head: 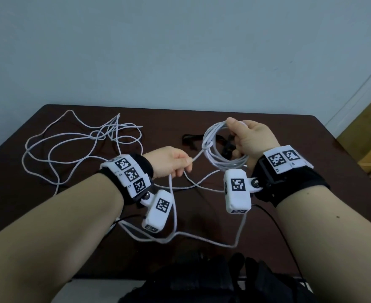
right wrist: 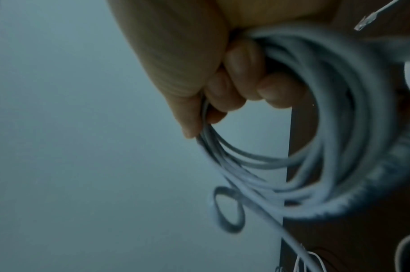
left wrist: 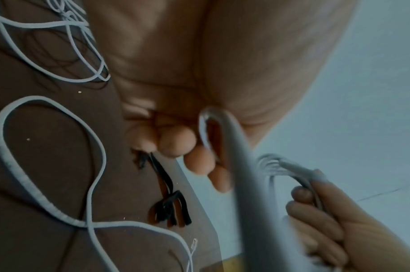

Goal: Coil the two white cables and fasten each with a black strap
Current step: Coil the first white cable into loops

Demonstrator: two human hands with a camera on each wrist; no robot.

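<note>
My right hand (head: 245, 141) grips a coil of white cable (head: 215, 147) above the dark table; in the right wrist view its fingers (right wrist: 241, 79) curl round the coil (right wrist: 339, 128). A small loop of the same cable (head: 208, 146) wraps the coil's left side. My left hand (head: 171, 162) pinches that cable's free strand (head: 196, 159) just left of the coil, and the slack hangs down in front. The left wrist view shows the strand (left wrist: 225, 147) running past my left fingers (left wrist: 176, 141). A second white cable (head: 75, 145) lies loose at the table's left. Two black straps (head: 190, 141) (left wrist: 169, 202) lie behind the coil.
The dark brown table (head: 311, 154) stands against a pale blue wall. A thin black wire (head: 285, 232) runs across its near right part. A dark bag or garment (head: 213, 281) sits at the near edge.
</note>
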